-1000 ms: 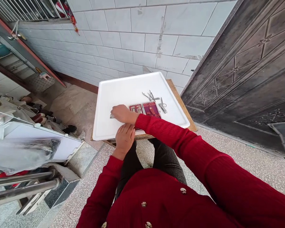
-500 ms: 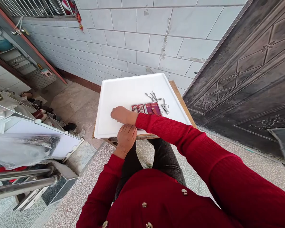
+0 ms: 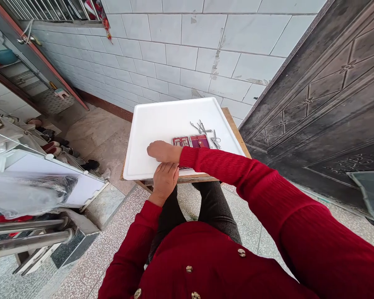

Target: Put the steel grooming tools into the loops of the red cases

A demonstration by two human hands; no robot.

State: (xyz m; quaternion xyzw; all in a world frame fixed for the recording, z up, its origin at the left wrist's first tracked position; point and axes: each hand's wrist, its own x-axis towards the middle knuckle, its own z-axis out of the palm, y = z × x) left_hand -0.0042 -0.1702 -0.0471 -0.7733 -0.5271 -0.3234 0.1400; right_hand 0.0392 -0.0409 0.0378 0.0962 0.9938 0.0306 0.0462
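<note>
My right hand (image 3: 163,151) reaches across to the left over the white tray (image 3: 156,118). Its fingers are curled, and whatever they may hold is hidden. Below its wrist, my left hand (image 3: 165,178) lies flat at the tray's near edge, fingers stretched together, their tips close under the right wrist. Just right of the right hand is an open manicure case (image 3: 201,141) with a red lining and small metal tools (image 3: 180,141); my sleeve covers its near part. Cuticle nippers (image 3: 202,127), nail clippers (image 3: 215,143) and small scissors (image 3: 216,136) lie to its right.
The tray rests on a wooden table (image 3: 237,132). Behind it stands a tiled wall (image 3: 187,54), and to the right a dark metal door (image 3: 324,108). Shoes (image 3: 52,146) and a rack are at the left, with metal rails (image 3: 28,245) nearer me.
The view has shifted slightly. My right hand has barely moved, a touch to the right, and my sleeve covers a little more of the case and clippers. My left hand stays put.
</note>
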